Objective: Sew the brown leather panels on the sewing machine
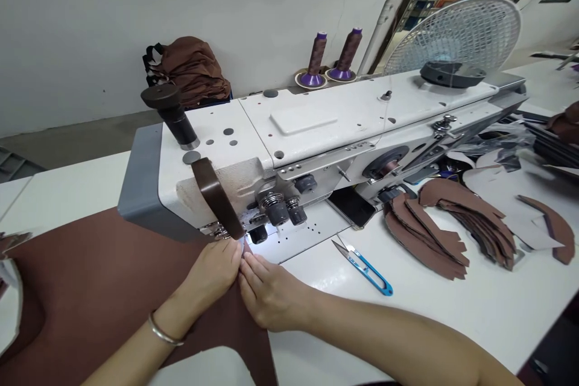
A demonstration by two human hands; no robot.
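A large piece of brown fabric (117, 277) lies over the left of the table and under the head of a white sewing machine (212, 163). My left hand (217, 268) is closed on the fabric's edge, just in front of the lit needle area. Touching it, my right hand (271, 292) pinches the same edge from the right with bent fingers. The needle and presser foot are mostly hidden behind my hands and the dark lever (218, 198). A strip of the fabric hangs down toward me below my right hand.
Blue-handled thread snips (366, 270) and a dark phone (353, 206) lie right of the machine. Farther right are stacked curved brown pieces (425, 235). Two brown thread cones (318, 54) and a fan (456, 36) stand behind. A brown fabric pile (192, 69) sits by the wall.
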